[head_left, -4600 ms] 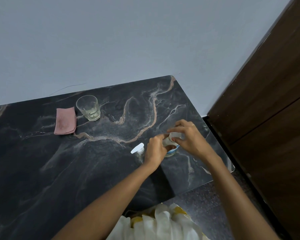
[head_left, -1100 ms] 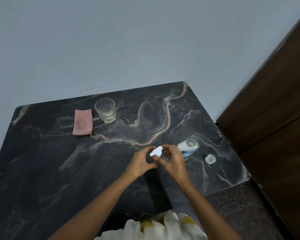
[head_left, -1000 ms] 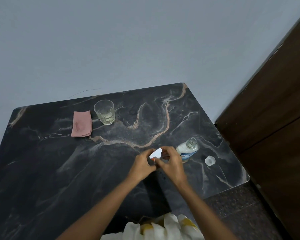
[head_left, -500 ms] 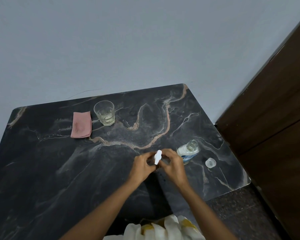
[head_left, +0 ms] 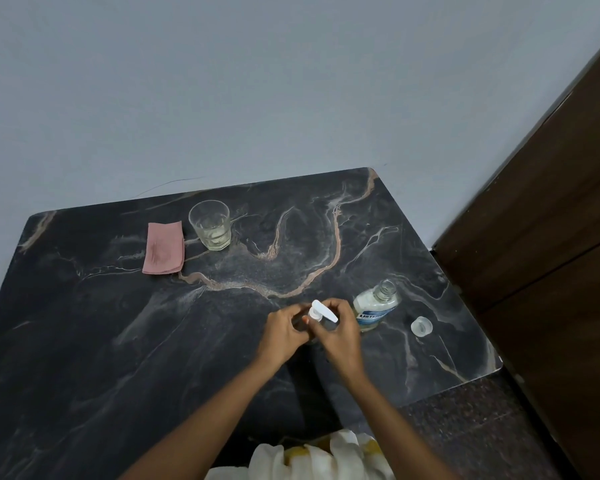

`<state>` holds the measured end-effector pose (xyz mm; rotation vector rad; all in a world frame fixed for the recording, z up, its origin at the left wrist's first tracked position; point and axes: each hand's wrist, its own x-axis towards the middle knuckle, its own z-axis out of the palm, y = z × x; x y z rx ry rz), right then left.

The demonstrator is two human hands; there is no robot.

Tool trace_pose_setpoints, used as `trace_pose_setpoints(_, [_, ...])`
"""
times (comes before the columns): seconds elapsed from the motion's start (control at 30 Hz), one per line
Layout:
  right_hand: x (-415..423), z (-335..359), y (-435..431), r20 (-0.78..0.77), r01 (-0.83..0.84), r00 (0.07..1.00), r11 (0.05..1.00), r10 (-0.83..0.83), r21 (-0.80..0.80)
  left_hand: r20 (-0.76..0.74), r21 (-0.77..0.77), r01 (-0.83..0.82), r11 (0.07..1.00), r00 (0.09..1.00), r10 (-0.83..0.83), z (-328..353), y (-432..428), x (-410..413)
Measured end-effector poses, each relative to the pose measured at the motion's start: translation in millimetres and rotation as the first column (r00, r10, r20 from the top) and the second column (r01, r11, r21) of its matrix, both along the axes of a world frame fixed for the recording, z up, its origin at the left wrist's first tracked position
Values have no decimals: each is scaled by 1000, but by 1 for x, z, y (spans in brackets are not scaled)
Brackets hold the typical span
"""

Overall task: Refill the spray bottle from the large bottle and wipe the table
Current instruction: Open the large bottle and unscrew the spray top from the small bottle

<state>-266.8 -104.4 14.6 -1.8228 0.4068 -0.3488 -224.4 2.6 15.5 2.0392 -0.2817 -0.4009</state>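
The small spray bottle stands on the dark marble table (head_left: pixel 118 341), mostly hidden by my hands; only its white spray head (head_left: pixel 321 310) shows, nozzle pointing right. My left hand (head_left: pixel 284 332) grips the bottle's body. My right hand (head_left: pixel 340 332) has its fingers on the spray head. Just to the right stands the large clear bottle (head_left: pixel 374 308) with a blue label, its mouth uncapped. Its clear cap (head_left: pixel 421 326) lies on the table further right. A folded pink cloth (head_left: pixel 163 247) rests at the back left.
A clear glass (head_left: pixel 211 225) holding a little liquid stands beside the cloth at the back. A dark wooden door (head_left: pixel 551 220) rises close to the table's right edge. A grey wall runs behind. White and yellow clothing (head_left: pixel 326 459) shows at the bottom.
The large bottle was uncapped, its cap set down on the right. Both hands moved to the spray bottle, and its white head has turned from pointing left to pointing right.
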Motion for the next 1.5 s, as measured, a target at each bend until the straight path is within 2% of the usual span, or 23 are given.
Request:
trace_pose_setpoints(0.3, [-5, -3, 1, -65, -40, 997, 998, 44, 52, -66, -35, -7, 999, 998, 4, -2, -1, 1])
trace_pose_setpoints(0.5, [1, 1, 1, 14, -39, 999, 996, 40, -83, -30, 6, 1, 1000, 1000, -1, 1, 0, 0])
trace_pose_setpoints(0.8, [-3, 1, 2, -9, -87, 996, 994, 86, -59, -25, -7, -11, 1000, 1000, 11, 0, -1, -2])
trace_pose_setpoints(0.97, [1, 3, 2, 2, -27, 1000, 992, 28, -126, -5, 6, -14, 1000, 1000, 14, 1, -1, -2])
trace_pose_setpoints(1.07, [2, 2, 1, -27, -21, 999, 994, 18, -111, -16, -2, -15, 1000, 1000, 15, 1, -1, -2])
trace_pose_setpoints(1.3, [-3, 3, 0, -48, -115, 992, 993, 115, -1, -60, -46, -15, 999, 998, 12, 0, 0, -2])
trace_pose_setpoints(1.5, [0, 1, 3, 3, -15, 1000, 999, 15, -34, -19, -14, -16, 1000, 1000, 16, 0, -1, -2])
